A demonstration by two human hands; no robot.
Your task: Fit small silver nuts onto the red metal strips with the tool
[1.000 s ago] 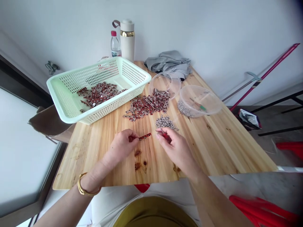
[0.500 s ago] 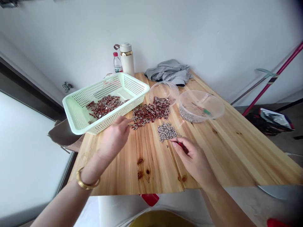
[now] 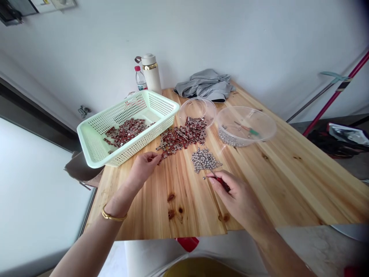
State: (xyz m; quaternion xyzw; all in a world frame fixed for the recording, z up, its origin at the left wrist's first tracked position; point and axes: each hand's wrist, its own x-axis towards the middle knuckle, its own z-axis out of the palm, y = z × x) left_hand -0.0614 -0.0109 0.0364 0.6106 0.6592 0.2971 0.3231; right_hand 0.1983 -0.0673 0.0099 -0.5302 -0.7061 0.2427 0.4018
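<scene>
My left hand [image 3: 146, 164] is closed in a pinch at the near left edge of a pile of small reddish-brown strips with metal-ringed holes [image 3: 183, 135]. One such strip [image 3: 160, 160] is at its fingertips. In my right hand [image 3: 235, 192] is a red-handled tool [image 3: 223, 184] with a thin metal tip; its exact kind is partly hidden by the fingers. That tip points at the near edge of a heap of small silvery round metal pieces [image 3: 203, 159]. A single metal piece [image 3: 204, 177] lies apart, close to my right fingertips.
A pale green basket [image 3: 144, 143] with more strips stands at the left. Behind the heap are a clear round lid [image 3: 211, 115] and a clear tub [image 3: 266, 130] holding metal pieces and a green-ended tool. Grey cloth [image 3: 206, 85], a flask [image 3: 152, 77] and a bottle [image 3: 140, 80] stand farther back.
My left hand has come slightly nearer and its fingers now pinch at the pile's edge. My right hand has barely moved, with the tool still in it. The view has shifted slightly.
</scene>
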